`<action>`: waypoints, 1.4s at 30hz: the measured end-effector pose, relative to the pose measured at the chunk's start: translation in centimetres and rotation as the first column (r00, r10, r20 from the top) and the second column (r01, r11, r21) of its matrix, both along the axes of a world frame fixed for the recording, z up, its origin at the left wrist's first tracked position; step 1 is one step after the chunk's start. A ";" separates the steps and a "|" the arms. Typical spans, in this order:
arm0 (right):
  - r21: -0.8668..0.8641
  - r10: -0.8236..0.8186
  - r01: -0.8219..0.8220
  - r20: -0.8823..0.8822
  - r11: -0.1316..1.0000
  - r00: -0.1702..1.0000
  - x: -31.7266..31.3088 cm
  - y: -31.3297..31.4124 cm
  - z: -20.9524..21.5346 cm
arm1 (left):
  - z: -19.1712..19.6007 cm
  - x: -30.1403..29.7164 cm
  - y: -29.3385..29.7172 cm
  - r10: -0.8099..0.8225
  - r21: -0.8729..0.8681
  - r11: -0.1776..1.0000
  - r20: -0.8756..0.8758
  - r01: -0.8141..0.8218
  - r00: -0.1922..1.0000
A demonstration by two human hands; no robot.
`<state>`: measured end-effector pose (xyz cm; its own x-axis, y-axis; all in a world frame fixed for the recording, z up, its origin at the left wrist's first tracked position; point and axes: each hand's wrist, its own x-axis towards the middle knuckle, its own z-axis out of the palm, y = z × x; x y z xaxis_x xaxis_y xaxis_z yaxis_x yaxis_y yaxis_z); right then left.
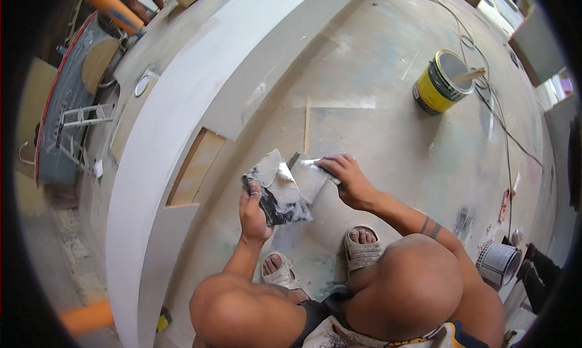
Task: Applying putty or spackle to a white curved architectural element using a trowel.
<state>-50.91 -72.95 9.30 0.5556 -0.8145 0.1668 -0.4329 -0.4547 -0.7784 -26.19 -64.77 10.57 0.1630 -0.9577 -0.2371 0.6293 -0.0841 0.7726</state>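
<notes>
Knees: bare, crouched over sandals (362,246) on the floor (388,136).
Left hand (253,213): gripping putty board (277,193).
Right hand (348,179): clamped on scraper (310,171), blade touching board.
Yellow can (441,81): well apart.

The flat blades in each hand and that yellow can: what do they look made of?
The left hand holds a flat blade, probably thin metal smeared with white and dark paste. The right hand presses a scraper, also seemingly metal under white paste. The yellow can looks like painted tin with a bare grey inside.
</notes>
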 end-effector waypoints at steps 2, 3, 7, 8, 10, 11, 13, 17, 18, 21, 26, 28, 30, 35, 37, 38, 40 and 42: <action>0.211 -0.153 0.112 0.188 0.971 0.970 0.1 -0.1 0.6 | 0.3 0.2 -0.3 0.125 -0.159 0.987 0.748 -0.007 0.652; 0.746 -0.475 0.017 0.406 0.666 0.781 0.5 0.0 1.0 | 0.1 -0.1 -0.6 0.110 -0.168 0.986 0.725 0.020 0.680; 0.824 -0.787 -0.566 0.330 -0.028 0.520 2.9 -0.3 3.0 | 0.4 -1.3 -2.0 0.378 -0.523 0.760 0.839 0.386 0.391; 0.806 -0.800 -0.592 0.363 0.012 0.477 3.4 -0.4 3.4 | 0.6 -1.5 -2.2 0.334 -0.442 0.803 0.890 0.401 0.311; 0.806 -0.818 -0.592 0.345 0.008 0.460 3.6 -1.6 3.7 | 1.2 -1.6 -2.5 0.254 -0.300 0.889 0.951 0.345 0.174; 0.821 -0.823 -0.570 0.323 -0.002 0.467 3.5 -2.6 3.7 | 1.5 -1.5 -2.3 0.283 -0.328 0.878 0.943 0.349 0.176; 0.792 -0.824 -0.575 0.456 0.205 0.335 3.3 -5.5 3.2 | 2.3 -0.7 -1.1 -0.100 0.198 0.900 0.961 0.388 -0.258; 0.583 -0.525 0.003 0.729 0.812 0.440 0.1 -18.0 1.1 | 1.6 -0.7 1.7 -0.206 0.145 0.924 0.968 0.354 0.141; 0.465 -0.484 0.158 0.757 0.871 0.438 -0.2 -21.6 0.8 | 1.6 -0.2 2.1 -0.223 0.155 0.945 0.950 0.288 0.220; 0.295 -0.505 0.430 0.672 0.853 0.541 -2.1 -30.6 0.3 | 1.9 1.0 3.1 -0.169 0.135 0.985 0.889 0.110 0.425; 0.082 -0.471 0.539 0.607 0.838 0.640 -1.4 -38.3 0.8 | 2.9 1.7 4.2 -0.176 0.143 0.984 0.892 0.109 0.417; -0.035 -0.518 0.639 0.551 0.769 0.654 0.1 -38.9 0.5 | 3.0 1.6 4.8 -0.199 0.170 0.980 0.879 0.105 0.434; -0.081 -0.533 0.679 0.554 0.730 0.639 2.1 -37.8 -0.5 | 3.0 1.8 5.3 -0.201 0.199 0.978 0.819 0.062 0.537; -0.154 -0.426 0.594 0.559 0.790 0.711 1.6 -35.2 -3.1 | 3.0 2.8 5.9 -0.188 0.202 0.979 0.858 0.022 0.477; 0.063 -0.373 0.430 0.618 0.901 0.692 -0.6 -36.5 -3.1 | 3.2 3.0 5.8 -0.177 0.190 0.981 0.850 0.024 0.495; 0.034 -0.347 0.437 0.664 0.899 0.663 -1.3 -37.9 -2.6 | 3.4 3.0 5.8 -0.194 0.201 0.979 0.857 0.037 0.477; 0.052 -0.397 0.486 0.654 0.873 0.643 -2.9 -39.5 -2.3 | 3.8 3.0 5.6 -0.211 0.211 0.976 0.865 0.051 0.456; 0.053 -0.414 0.495 0.630 0.867 0.658 -3.0 -41.4 -1.6 | 4.0 3.0 5.6 -0.223 0.215 0.974 0.858 0.071 0.463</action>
<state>-53.88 -114.36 7.72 -0.1328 -0.8899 0.4364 -0.0680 -0.4311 -0.8997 -23.24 -59.14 14.60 0.2172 -0.9600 -0.1765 -0.3968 -0.2521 0.8826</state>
